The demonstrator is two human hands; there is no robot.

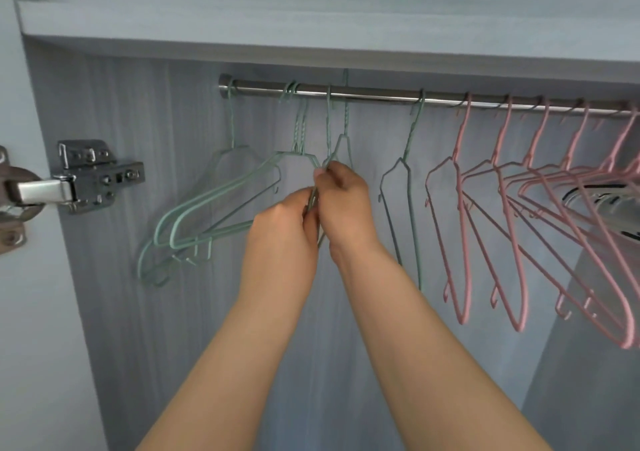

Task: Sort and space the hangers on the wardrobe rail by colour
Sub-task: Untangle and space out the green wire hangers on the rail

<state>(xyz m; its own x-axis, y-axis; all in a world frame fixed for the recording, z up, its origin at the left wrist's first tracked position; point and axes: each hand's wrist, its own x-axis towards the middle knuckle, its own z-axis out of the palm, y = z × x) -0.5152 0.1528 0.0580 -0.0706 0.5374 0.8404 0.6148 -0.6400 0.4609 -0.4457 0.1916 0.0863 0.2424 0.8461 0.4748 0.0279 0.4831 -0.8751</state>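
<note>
A steel rail runs across the wardrobe under a shelf. Several green hangers hang on its left half, some bunched and tilted to the left, one apart to the right. Several pink hangers hang spaced along the right half. My left hand and my right hand meet below the rail's left half. Both pinch the thin wires of green hangers between fingers and thumb. One of these has its hook lifted above the rail.
A grey shelf sits just above the rail. A metal door hinge is fixed to the left wall. A shiny metal object lies behind the pink hangers at the right edge. The grey back panel shows below the hangers.
</note>
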